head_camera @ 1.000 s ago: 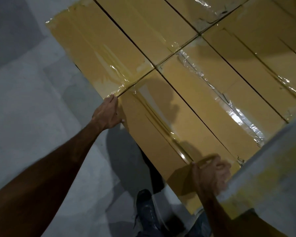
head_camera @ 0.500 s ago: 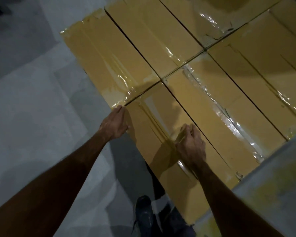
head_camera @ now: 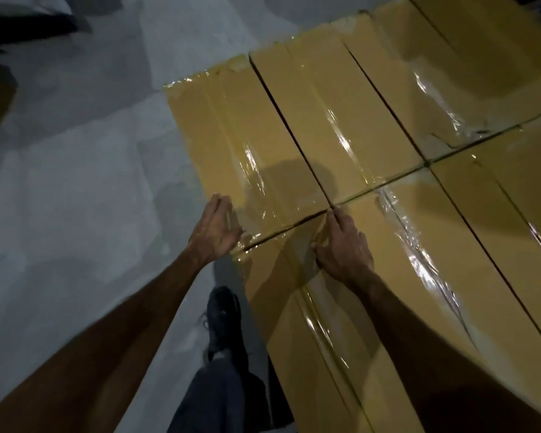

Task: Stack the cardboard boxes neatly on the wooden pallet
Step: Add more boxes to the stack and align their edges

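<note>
Several long cardboard boxes sealed with clear tape lie side by side in a flat layer, seen from above. My left hand has straight fingers against the outer edge of the far left box, at its near corner. My right hand rests on top of the near box, fingertips at the seam where the boxes' corners meet. The fingers look fairly flat, slightly bent. The boxes hide the pallet beneath them.
Grey concrete floor spreads to the left of the stack. My dark shoe and trouser leg stand close to the near box's left side. A dark shape lies at the top left, and a brown edge shows at the far left.
My right hand has moved from the near box's lower end up to the corner seam. My left hand has opened and shifted onto the far box's edge. The view has swung right.
</note>
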Motion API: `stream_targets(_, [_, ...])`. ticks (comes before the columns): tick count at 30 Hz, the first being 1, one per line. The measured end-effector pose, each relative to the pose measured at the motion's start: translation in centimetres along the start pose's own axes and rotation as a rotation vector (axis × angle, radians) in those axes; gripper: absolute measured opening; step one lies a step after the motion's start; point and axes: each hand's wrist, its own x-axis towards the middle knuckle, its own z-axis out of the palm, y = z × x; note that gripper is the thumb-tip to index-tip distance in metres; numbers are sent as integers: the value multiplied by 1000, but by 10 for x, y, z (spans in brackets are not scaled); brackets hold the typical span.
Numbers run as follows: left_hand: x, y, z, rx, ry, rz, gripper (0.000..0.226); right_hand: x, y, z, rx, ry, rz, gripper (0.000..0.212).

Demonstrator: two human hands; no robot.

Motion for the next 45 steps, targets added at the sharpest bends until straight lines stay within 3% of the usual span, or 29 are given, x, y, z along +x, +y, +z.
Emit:
stream_targets(5, [78,-30,-30,-18,91,-81,84,83,-7,-12,-74,17,-6,82])
stream_targets(17, [240,-85,-110,-69,113,-247,93,224,-68,-28,-146,-1,-55,86])
stream_targets(23, [291,-105,-145,-119,82,-267,113,232,-68,-22,-187,-10,-23,81])
stream_targets(35, [340,-113,-166,39,-115,-342,145,229,-61,-6,-59,138,-44,75])
stream_targets(45, [339,-101,-170,30,-69,-295,137,232,-62,-2,-42,133,-28,75])
